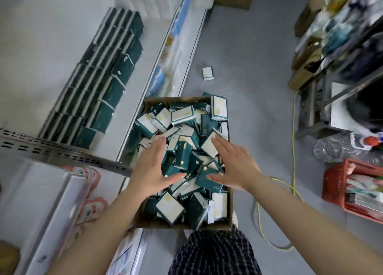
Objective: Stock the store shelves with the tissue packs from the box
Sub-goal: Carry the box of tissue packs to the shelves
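Left hand (149,169): fingers straight and spread, palm turned inward, holding nothing. Right hand (236,164): likewise flat and spread, palm inward, nothing pinched. Both flank the middle of a loose heap of small dark-green-and-white tissue packs (184,156); whether the palms actually touch the packs cannot be told. The heap fills an open brown cardboard box (176,98) standing on the grey floor (248,46). At 10 o'clock from the box, a white store shelf (41,46) carries upright rows of matching stocked packs (107,81). At 12 o'clock, one stray pack (207,73) lies on the floor. At 3 o'clock, a yellow cable (293,133) runs beside a red plastic basket (329,183).
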Motion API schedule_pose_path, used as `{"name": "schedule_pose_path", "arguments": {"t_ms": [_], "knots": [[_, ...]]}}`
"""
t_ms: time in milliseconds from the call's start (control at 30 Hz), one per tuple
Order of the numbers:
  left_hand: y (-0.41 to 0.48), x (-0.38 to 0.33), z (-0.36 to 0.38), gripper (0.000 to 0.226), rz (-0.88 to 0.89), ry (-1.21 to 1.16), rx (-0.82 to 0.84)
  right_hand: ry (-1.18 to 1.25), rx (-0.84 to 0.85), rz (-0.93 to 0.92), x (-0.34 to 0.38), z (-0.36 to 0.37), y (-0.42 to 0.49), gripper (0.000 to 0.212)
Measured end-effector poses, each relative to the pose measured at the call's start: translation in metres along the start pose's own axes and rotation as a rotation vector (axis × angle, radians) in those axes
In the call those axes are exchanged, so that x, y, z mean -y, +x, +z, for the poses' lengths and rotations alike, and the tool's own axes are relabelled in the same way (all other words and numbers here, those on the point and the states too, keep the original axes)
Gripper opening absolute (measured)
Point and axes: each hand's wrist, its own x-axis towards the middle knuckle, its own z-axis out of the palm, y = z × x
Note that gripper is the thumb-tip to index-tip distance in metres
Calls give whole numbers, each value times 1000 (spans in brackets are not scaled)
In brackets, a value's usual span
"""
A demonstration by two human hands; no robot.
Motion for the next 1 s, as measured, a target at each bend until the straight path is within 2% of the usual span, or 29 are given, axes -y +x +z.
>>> {"name": "schedule_pose_path", "arguments": {"t_ms": [167,367,500,667,800,1000], "knots": [[-35,-43,-24,112,65,-105,-74,5,-10,3,-7,-41,-62,108],[-64,-106,-62,115,82,-87,-164,-13,-23,-48,-27,-93,-119,102],[-80,-146,-75,117,31,-65,-214,-22,-4,-135,-50,-127,-150,103],[-101,-206,-65,119,-77,-146,-276,-128,27,-211,-97,-163,-185,107],[-112,-239,-59,123,-126,-90,-264,-186,35,-269,-123,-191,-192,107],[-91,-253,-81,124,-166,-11,-265,-186,18,-343,-131,-229,-153,105]]}}
